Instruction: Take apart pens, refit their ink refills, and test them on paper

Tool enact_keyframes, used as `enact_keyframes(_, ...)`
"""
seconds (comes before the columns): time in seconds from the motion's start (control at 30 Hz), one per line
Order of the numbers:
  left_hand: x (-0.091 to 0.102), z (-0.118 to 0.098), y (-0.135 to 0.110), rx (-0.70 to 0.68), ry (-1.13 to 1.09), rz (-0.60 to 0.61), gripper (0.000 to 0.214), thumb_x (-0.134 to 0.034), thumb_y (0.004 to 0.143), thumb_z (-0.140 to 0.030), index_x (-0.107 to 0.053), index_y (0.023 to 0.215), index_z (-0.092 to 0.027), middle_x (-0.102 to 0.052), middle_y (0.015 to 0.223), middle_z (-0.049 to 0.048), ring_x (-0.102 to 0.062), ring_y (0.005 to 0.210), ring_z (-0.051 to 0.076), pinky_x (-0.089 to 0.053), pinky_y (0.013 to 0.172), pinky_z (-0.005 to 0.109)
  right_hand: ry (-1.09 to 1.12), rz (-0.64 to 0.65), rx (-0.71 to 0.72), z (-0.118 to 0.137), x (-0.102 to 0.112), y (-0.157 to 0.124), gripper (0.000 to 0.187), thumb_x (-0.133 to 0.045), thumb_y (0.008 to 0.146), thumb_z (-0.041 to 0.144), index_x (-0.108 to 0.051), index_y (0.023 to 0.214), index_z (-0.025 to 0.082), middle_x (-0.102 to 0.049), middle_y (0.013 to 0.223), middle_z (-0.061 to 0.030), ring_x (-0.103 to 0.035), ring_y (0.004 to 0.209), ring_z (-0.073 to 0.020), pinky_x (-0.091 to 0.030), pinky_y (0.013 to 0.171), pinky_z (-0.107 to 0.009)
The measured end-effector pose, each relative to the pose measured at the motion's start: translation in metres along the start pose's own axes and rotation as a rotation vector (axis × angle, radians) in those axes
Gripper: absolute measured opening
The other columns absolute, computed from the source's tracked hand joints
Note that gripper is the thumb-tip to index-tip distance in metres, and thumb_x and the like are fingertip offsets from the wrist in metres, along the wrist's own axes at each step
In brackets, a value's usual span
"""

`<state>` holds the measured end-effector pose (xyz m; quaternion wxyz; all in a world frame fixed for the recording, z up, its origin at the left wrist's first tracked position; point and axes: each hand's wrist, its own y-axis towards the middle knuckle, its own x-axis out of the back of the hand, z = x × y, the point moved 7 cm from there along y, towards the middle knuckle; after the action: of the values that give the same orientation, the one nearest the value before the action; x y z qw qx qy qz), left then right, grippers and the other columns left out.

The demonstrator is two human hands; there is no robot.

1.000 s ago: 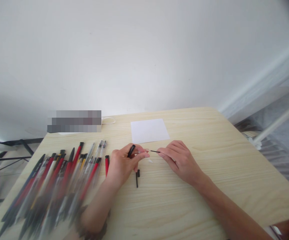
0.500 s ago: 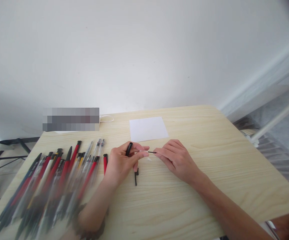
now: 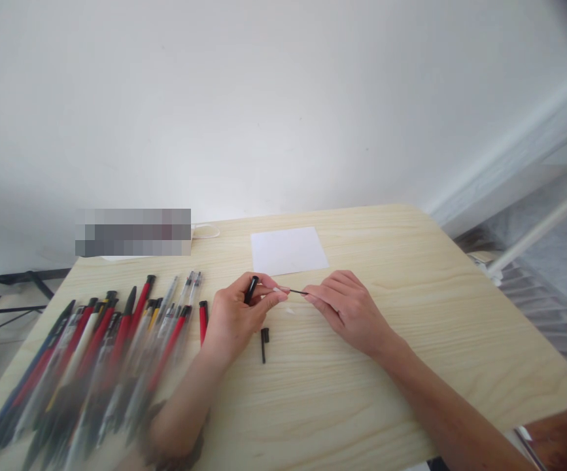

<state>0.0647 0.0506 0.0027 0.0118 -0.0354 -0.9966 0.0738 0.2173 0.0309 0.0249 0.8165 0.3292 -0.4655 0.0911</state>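
My left hand (image 3: 234,317) is closed, its thumb and fingertips pinching the whitish end of a thin black pen refill (image 3: 297,292). A short black pen barrel or cap (image 3: 251,290) also sticks up from the crook of that hand. From the other side my right hand (image 3: 352,311) pinches the refill's other end, so only a short dark stretch shows between the hands. Just below them a small white scrap (image 3: 290,311) lies on the table. A black pen clip or cap piece (image 3: 264,345) rests below my left hand.
Many red, clear, white and dark pens (image 3: 97,353) lie spread on the left of the wooden table (image 3: 411,294), partly blurred. One red pen (image 3: 203,320) lies beside my left wrist. White paper (image 3: 290,251) lies behind my hands; a blurred-out item (image 3: 133,232) stands at the back left.
The whole view has shifted slightly. My fingertips have moved a little on the refill, and a bit more of its dark length shows between my hands.
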Motion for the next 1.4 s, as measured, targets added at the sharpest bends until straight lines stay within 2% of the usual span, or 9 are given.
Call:
enact_keyframes(0.17, 0.006, -0.003, 0.002, -0.084, 0.157, -0.017, 0.019, -0.068, 0.072, -0.030, -0.068, 0.085, -0.016, -0.071, 0.080, 0.0047, -0.046, 0.042, 0.006, -0.036, 0.037, 0.018, 0.002, 0.002, -0.003, -0.001, 0.001, 0.000, 0.017, -0.048, 0.089, 0.022, -0.063, 0.091, 0.015, -0.062, 0.072, -0.0030, -0.049, 0.071, -0.0144, -0.038, 0.075, -0.030)
enact_keyframes(0.27, 0.003, -0.012, 0.003, -0.288, 0.321, 0.036, 0.017, -0.062, 0.078, -0.027, -0.071, 0.091, -0.019, -0.070, 0.088, 0.0045, -0.061, 0.068, 0.014, -0.049, 0.060, 0.023, -0.002, -0.007, -0.009, -0.003, 0.002, 0.000, 0.016, -0.048, 0.089, 0.022, -0.063, 0.091, 0.015, -0.062, 0.072, -0.0027, -0.049, 0.072, -0.0143, -0.038, 0.076, -0.031)
enact_keyframes(0.33, -0.002, -0.017, 0.002, -0.420, 0.386, 0.109, 0.019, -0.058, 0.082, -0.024, -0.070, 0.095, -0.020, -0.068, 0.092, 0.0040, -0.062, 0.082, 0.016, -0.048, 0.073, 0.025, -0.004, -0.010, -0.012, -0.003, 0.003, 0.000, 0.017, -0.048, 0.089, 0.022, -0.063, 0.092, 0.015, -0.062, 0.072, -0.0025, -0.049, 0.072, -0.0142, -0.038, 0.076, -0.031)
enact_keyframes(0.4, -0.003, -0.018, 0.002, -0.465, 0.427, 0.135, 0.021, -0.055, 0.083, -0.023, -0.067, 0.101, -0.021, -0.068, 0.095, 0.0037, -0.062, 0.086, 0.016, -0.048, 0.077, 0.025, -0.006, -0.012, -0.016, -0.004, 0.003, 0.000, 0.017, -0.048, 0.089, 0.022, -0.063, 0.092, 0.016, -0.062, 0.073, -0.0026, -0.049, 0.072, -0.0142, -0.038, 0.076, -0.030)
enact_keyframes(0.6, 0.003, -0.015, 0.003, -0.387, 0.496, 0.068, 0.015, -0.057, 0.083, -0.027, -0.067, 0.093, -0.020, -0.070, 0.089, 0.0018, -0.063, 0.080, 0.015, -0.048, 0.077, 0.024, -0.016, -0.020, -0.022, -0.005, 0.005, 0.000, 0.018, -0.047, 0.089, 0.023, -0.063, 0.092, 0.016, -0.062, 0.072, -0.0027, -0.050, 0.071, -0.0142, -0.038, 0.076, -0.030)
enact_keyframes(0.87, -0.002, -0.022, -0.001, -0.531, 0.534, 0.132, 0.015, -0.056, 0.083, -0.021, -0.069, 0.091, -0.020, -0.067, 0.091, 0.0035, -0.061, 0.082, 0.014, -0.046, 0.073, 0.022, -0.116, 0.038, 0.016, -0.004, 0.002, -0.002, 0.019, -0.046, 0.090, 0.024, -0.064, 0.093, 0.018, -0.061, 0.071, -0.0021, -0.049, 0.072, -0.0146, -0.036, 0.072, -0.030)
enact_keyframes(0.97, -0.001, -0.022, -0.001, -0.487, 0.567, 0.102, 0.013, -0.061, 0.079, -0.022, -0.069, 0.090, -0.020, -0.069, 0.087, 0.0021, -0.062, 0.076, 0.013, -0.046, 0.072, 0.022, -0.143, 0.063, 0.026, -0.002, 0.001, -0.001, 0.019, -0.045, 0.090, 0.023, -0.064, 0.091, 0.019, -0.062, 0.071, -0.0016, -0.048, 0.072, -0.0145, -0.036, 0.072, -0.029)
enact_keyframes(1.13, 0.008, -0.022, -0.002, -0.395, 0.565, -0.021, 0.011, -0.069, 0.072, -0.028, -0.069, 0.078, -0.019, -0.070, 0.072, -0.0010, -0.052, 0.054, 0.010, -0.043, 0.056, 0.021, -0.121, 0.046, 0.037, 0.001, 0.002, -0.001, 0.020, -0.044, 0.091, 0.023, -0.063, 0.090, 0.018, -0.063, 0.072, -0.0016, -0.050, 0.072, -0.0138, -0.035, 0.072, -0.029)
enact_keyframes(1.4, 0.008, -0.020, -0.003, -0.382, 0.532, -0.032, 0.015, -0.069, 0.072, -0.032, -0.068, 0.078, -0.019, -0.068, 0.068, -0.0010, -0.047, 0.050, 0.008, -0.039, 0.049, 0.020, -0.120, 0.031, 0.046, 0.003, 0.002, -0.002, 0.019, -0.044, 0.091, 0.020, -0.062, 0.091, 0.018, -0.064, 0.072, -0.0015, -0.052, 0.070, -0.0132, -0.035, 0.073, -0.029)
